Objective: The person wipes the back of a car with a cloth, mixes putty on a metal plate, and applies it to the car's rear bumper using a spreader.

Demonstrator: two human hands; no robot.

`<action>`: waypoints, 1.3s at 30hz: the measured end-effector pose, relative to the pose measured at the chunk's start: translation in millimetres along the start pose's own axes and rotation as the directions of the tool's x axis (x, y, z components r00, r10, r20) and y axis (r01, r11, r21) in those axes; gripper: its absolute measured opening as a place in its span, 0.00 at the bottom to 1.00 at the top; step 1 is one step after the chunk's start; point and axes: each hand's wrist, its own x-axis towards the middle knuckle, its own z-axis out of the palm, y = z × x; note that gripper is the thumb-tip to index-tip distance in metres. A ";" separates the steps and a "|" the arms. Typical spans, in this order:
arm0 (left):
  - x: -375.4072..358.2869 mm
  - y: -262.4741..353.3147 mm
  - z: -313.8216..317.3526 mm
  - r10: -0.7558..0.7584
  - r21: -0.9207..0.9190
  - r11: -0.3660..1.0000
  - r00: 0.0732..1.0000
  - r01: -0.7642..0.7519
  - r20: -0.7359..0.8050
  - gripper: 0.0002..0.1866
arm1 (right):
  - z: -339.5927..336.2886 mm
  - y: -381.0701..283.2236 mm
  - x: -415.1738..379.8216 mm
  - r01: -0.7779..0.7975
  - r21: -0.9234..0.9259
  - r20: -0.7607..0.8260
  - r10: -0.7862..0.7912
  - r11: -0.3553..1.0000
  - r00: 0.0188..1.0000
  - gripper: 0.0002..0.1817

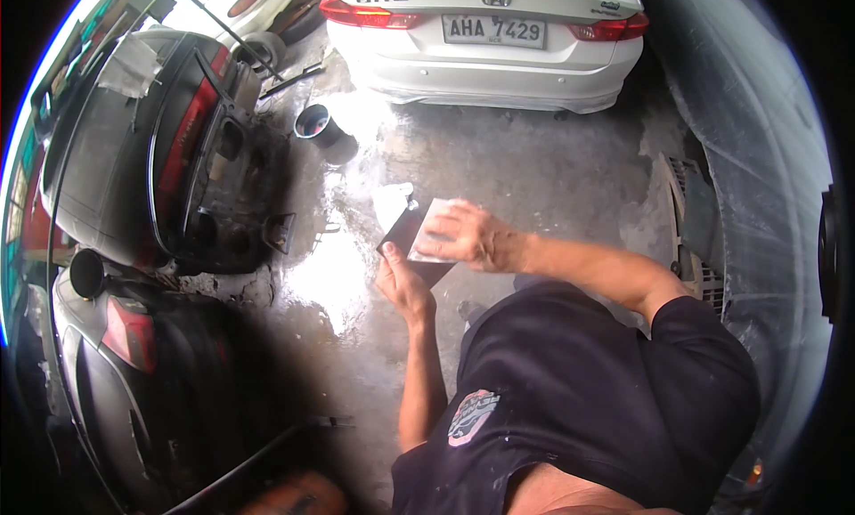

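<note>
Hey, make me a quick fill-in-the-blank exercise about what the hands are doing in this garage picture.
1. The left hand holds a small dark flat panel from ____.
2. The right hand presses a pale sheet of sandpaper on the panel's ____ side.
3. The parked car beyond is ____ in colour.
4. The concrete floor looks ____ near the hands.

Missing words: below; upper; white; wet

Glossy dark panel [411, 239], perhaps plastic
</note>
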 end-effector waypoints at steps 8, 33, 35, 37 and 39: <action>10.3 9.0 -11.5 -0.003 -0.128 0.991 0.954 -0.038 -0.300 0.24 | 25.2 9.8 -44.6 -0.026 0.048 0.132 0.020 0.999 0.991 0.28; -8.2 -1.3 -26.9 -0.059 -0.268 0.963 0.994 0.033 -0.090 0.18 | 26.6 -22.9 -20.5 0.042 0.012 0.076 -0.043 0.999 0.996 0.28; -5.9 -3.5 -29.7 -0.044 -0.262 0.965 0.989 0.006 -0.140 0.20 | 25.3 -17.2 -29.2 0.048 0.006 0.074 -0.049 0.999 0.996 0.27; -3.1 8.2 -32.4 -0.107 -0.361 0.933 0.965 0.014 -0.241 0.20 | 19.3 -7.3 -38.2 -0.042 0.057 0.287 0.024 0.998 0.958 0.28; 8.2 11.4 -31.4 -0.122 -0.394 0.919 0.940 -0.015 -0.319 0.15 | 15.7 -9.4 -33.9 -0.074 0.180 0.194 0.039 0.981 0.980 0.27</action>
